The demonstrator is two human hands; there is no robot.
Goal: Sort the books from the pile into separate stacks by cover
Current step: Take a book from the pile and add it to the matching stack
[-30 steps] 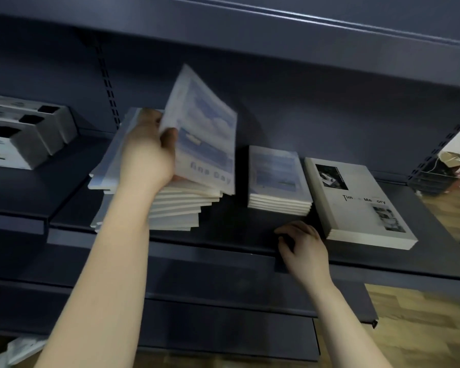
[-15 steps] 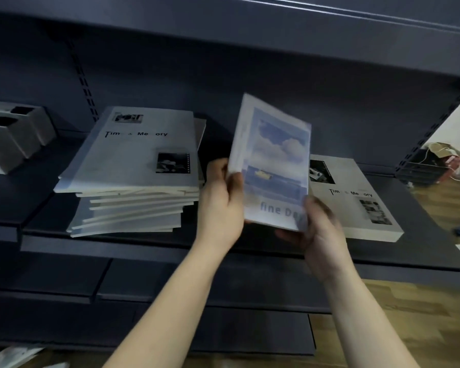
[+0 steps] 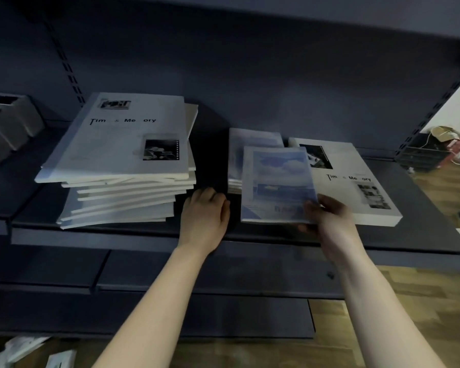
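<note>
Sky-cover book (image 3: 276, 181) is pinched by right grip (image 3: 329, 221) over the matching stack (image 3: 250, 139); left grip (image 3: 205, 213) is held loosely curled, empty.

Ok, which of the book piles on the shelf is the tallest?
The messy left pile, topped by a Time & Memory cover. The sky-cover stack and the right-hand Time & Memory book sit much lower.

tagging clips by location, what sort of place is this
Probably a shop or stockroom: dark metal shelving with slotted uprights, holding a pile of books and stacks that repeat the same two covers, like stock.
</note>
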